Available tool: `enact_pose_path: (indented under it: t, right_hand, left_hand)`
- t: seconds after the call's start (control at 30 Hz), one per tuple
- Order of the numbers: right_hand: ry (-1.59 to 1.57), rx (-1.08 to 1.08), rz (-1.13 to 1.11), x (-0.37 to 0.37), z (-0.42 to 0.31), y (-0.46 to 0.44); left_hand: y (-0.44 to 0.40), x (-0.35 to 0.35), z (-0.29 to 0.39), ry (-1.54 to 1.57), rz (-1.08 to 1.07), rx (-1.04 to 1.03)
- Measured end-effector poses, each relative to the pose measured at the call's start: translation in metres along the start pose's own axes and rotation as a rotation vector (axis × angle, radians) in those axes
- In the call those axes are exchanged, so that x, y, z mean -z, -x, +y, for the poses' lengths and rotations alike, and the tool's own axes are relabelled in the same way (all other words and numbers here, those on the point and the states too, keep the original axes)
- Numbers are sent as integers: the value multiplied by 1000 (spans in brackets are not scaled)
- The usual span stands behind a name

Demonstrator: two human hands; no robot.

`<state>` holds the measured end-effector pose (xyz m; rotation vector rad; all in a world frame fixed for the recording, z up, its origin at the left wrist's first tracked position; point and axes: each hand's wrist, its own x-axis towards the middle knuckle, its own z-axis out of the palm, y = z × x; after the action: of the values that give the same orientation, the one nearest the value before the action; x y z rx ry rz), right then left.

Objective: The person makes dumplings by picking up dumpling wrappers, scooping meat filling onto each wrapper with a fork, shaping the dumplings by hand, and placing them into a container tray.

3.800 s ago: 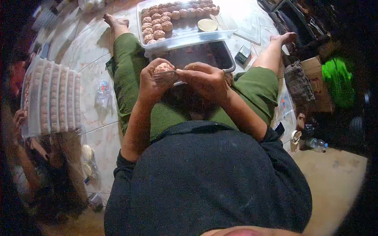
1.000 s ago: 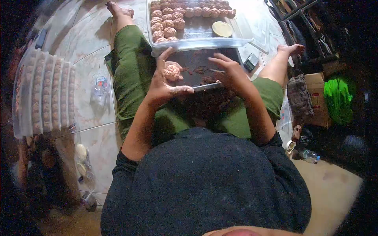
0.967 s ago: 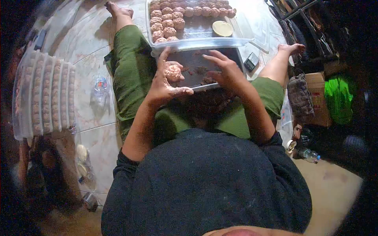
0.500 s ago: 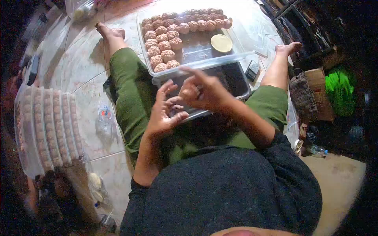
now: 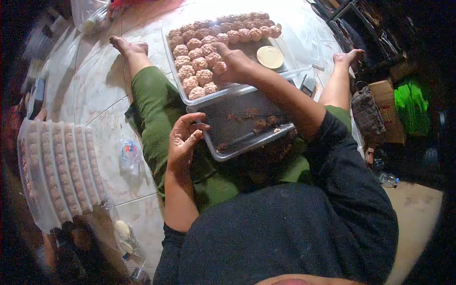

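In the head view, a lumpy ball [image 5: 219, 68] is being covered in part by the fingers of the right hand [image 5: 227, 61], inside the clear container [image 5: 248, 48], just beside the rows of balls [image 5: 204, 76]; whether it is being gripped or merely touched cannot be told. The left hand [image 5: 188, 135] is being held partly open beside the near left side of the dark tray [image 5: 216, 132], with nothing seen between its fingers and pale residue being carried on them. A neighbouring ball could be knocked or dented, since the rows are being packed closely and little room is being left for the fingers. The ball could also be pulled out of place as the fingers part, if its surface is being made to cling by the same stickiness. The container's near rim is being crossed by the right forearm, so the container could be nudged if the arm were lowered. The balls are being shown as roughly round, pinkish and knobbly, with a moist-looking surface and slightly uneven outlines; the one at the fingers is being too much hidden for its full shape to be judged.
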<state>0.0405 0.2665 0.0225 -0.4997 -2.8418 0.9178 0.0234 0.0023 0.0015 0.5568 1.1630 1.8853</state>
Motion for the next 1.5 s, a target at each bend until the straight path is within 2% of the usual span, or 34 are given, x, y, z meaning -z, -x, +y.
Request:
enact_pose_path:
  t: [0.07, 0.1, 0.2, 0.4, 0.6, 0.7, 0.8, 0.93, 1.0, 1.03, 1.1, 1.27, 1.33, 1.37, 1.47, 1.5]
  right_hand:
    - [112, 138, 40, -5, 2, 2]
    - [103, 63, -37, 3, -6, 4]
    - [27, 88, -3, 8, -1, 8]
    - [28, 24, -78, 10, 4, 4]
    - [142, 143, -71, 9, -8, 6]
    - [-37, 21, -87, 13, -1, 6]
    - [40, -182, -1, 19, 17, -2]
    - [160, -121, 91, 22, 36, -20]
    - [-73, -157, 46, 21, 36, -33]
    - [-86, -125, 87, 15, 38, -41]
    - [232, -7, 190, 6, 38, -48]
    - [-373, -152, 220, -11, 70, -63]
    - [-441, -181, 236, -7, 61, -49]
    - [-339, -151, 226, 2, 57, -34]
    - [-315, -247, 182, 33, 17, -8]
    - [-364, -236, 192, 31, 23, -10]
  left_hand:
    - [1, -1, 0, 23, 20, -6]
    - [2, -1, 1, 31, 21, 1]
    - [3, -1, 0, 35, 19, 14]
    - [1, -2, 1, 12, 2, 18]
    - [1, 1, -3, 8, 24, 25]
    - [2, 5, -7, 30, 22, 21]
    - [1, 8, -10, 32, 12, 25]
    - [-2, 2, -7, 18, 25, 40]
    - [-4, -1, -5, 25, 34, 49]
    - [-4, 1, -7, 32, 33, 54]
    - [-4, 4, -8, 48, 32, 53]
    - [-3, 2, -6, 34, 50, 44]
    - [-2, 3, -6, 49, 55, 58]
    - [-3, 3, -6, 59, 57, 62]
    - [-5, 3, -10, 95, 40, 31]
    - [-5, 4, -10, 71, 40, 33]
